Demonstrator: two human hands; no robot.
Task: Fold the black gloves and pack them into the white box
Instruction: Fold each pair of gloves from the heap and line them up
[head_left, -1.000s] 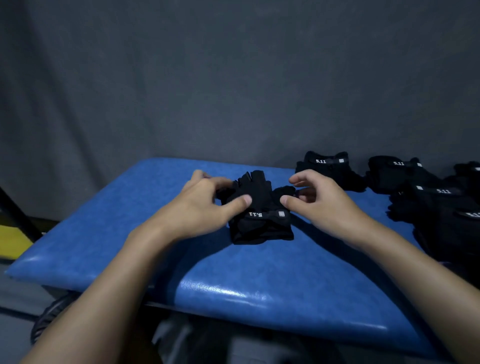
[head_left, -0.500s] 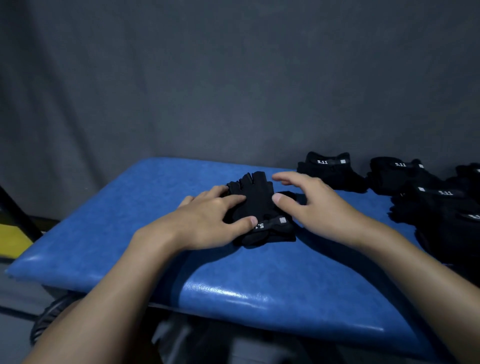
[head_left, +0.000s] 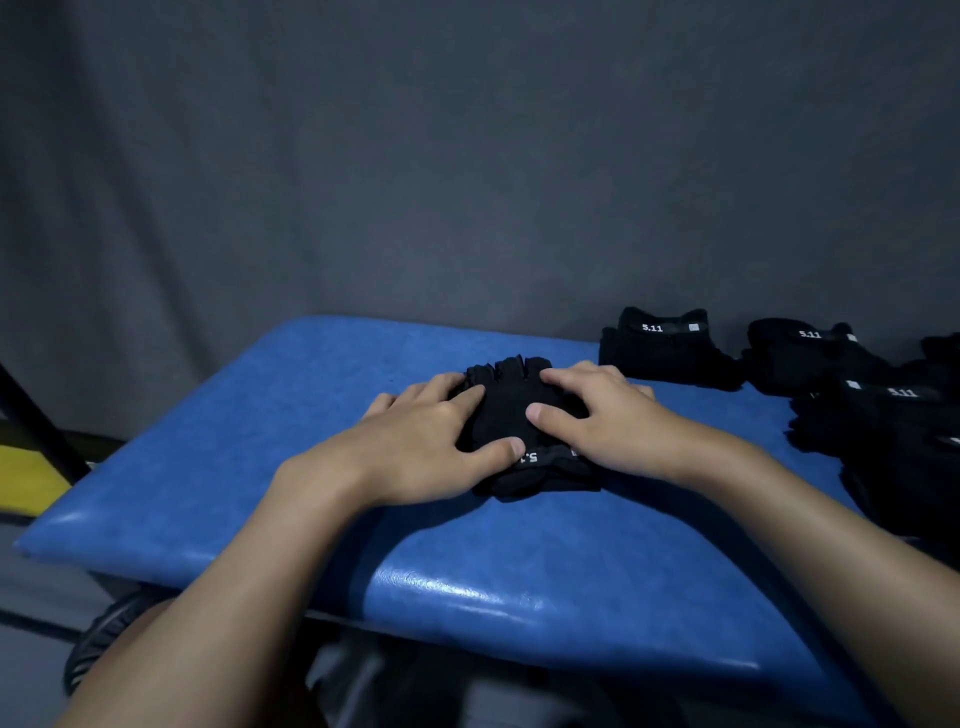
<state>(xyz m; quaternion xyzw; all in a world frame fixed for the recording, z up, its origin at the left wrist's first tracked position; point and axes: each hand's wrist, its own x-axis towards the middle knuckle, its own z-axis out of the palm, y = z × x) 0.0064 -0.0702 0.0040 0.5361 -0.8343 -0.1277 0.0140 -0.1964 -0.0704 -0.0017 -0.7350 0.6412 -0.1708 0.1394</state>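
Note:
A stacked pair of black gloves (head_left: 511, 410) with white "5.11" lettering on the cuff lies in the middle of the blue padded table (head_left: 249, 467), finger ends pointing away from me. My left hand (head_left: 415, 447) rests flat on its left side, thumb on the cuff. My right hand (head_left: 608, 421) presses flat on its right side, fingers spread and thumb on the middle of the gloves. Both hands cover much of the pair. No white box is in view.
More black gloves lie at the table's far right: one pair (head_left: 660, 348), another (head_left: 810, 353), and a loose heap (head_left: 893, 431) at the right edge. A grey fabric backdrop hangs behind. A yellow object (head_left: 26, 483) and a black bar (head_left: 36, 415) are at the left.
Both hands went from pinching the gloves' sides to lying flat on top of them. The right hand moved left over the pair, and the gloves now lie flatter.

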